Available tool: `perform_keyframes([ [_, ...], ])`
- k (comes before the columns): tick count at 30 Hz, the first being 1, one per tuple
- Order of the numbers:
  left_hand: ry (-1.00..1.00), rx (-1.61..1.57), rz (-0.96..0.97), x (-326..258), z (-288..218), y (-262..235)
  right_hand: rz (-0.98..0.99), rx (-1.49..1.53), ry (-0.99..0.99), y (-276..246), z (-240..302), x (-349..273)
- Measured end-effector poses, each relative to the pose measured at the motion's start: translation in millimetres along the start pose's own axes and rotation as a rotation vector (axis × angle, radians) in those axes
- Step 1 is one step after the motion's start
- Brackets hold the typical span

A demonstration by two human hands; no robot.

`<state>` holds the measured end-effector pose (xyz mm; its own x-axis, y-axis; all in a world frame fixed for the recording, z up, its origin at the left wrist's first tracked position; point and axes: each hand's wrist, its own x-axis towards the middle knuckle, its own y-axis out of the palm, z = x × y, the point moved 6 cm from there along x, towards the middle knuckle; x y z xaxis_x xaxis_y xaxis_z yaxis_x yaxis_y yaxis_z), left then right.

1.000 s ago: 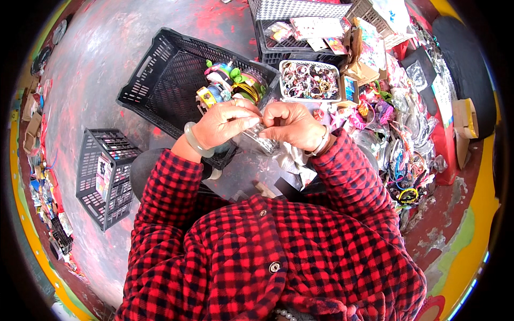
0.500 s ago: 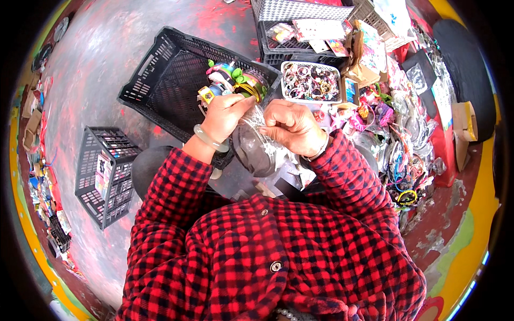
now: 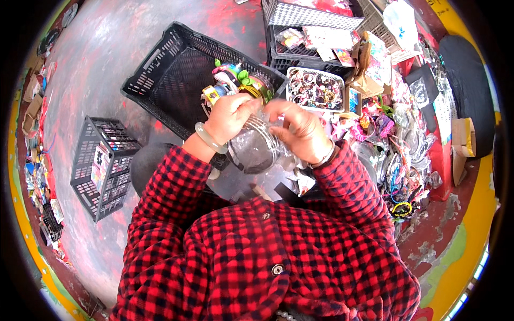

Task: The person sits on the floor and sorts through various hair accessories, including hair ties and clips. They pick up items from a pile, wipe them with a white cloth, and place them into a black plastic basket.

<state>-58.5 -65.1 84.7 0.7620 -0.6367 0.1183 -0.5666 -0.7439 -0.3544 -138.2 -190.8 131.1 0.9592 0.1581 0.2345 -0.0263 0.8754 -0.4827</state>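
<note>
A single view is given, taken from a fisheye camera worn on the person's head and aimed steeply downward. The red-and-black checked shirt [image 3: 257,257] is seen very close, filling the lower half, with both sleeves rising from the lower edge toward the centre. The left hand [image 3: 230,117] and right hand [image 3: 300,128] are met at mid-frame, at arm's length. The floor [image 3: 96,64] and black crate [image 3: 182,75] are seen farther off, above, with edges bent toward the dark circular rim.

Both forearms rose from below; left hand [image 3: 229,115] and right hand [image 3: 300,127] met close together, fingers curled.
</note>
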Motion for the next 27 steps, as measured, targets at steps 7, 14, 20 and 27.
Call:
perform_keyframes([
  [7,0.132,0.144,-0.041,3.8,-11.1,5.8,0.165,-0.215,-0.094,9.7,-5.5,-3.2],
  [14,0.217,0.248,-0.075,-0.2,-14.7,12.3,0.178,-0.063,-0.043,18.3,-4.9,-2.9],
  [20,0.136,0.316,0.082,-3.4,1.9,27.6,0.357,0.018,0.117,23.1,-19.1,-5.5],
  [27,-0.052,0.139,0.033,1.5,32.3,26.9,0.159,-0.293,-0.182,22.3,-0.9,-5.5],
])
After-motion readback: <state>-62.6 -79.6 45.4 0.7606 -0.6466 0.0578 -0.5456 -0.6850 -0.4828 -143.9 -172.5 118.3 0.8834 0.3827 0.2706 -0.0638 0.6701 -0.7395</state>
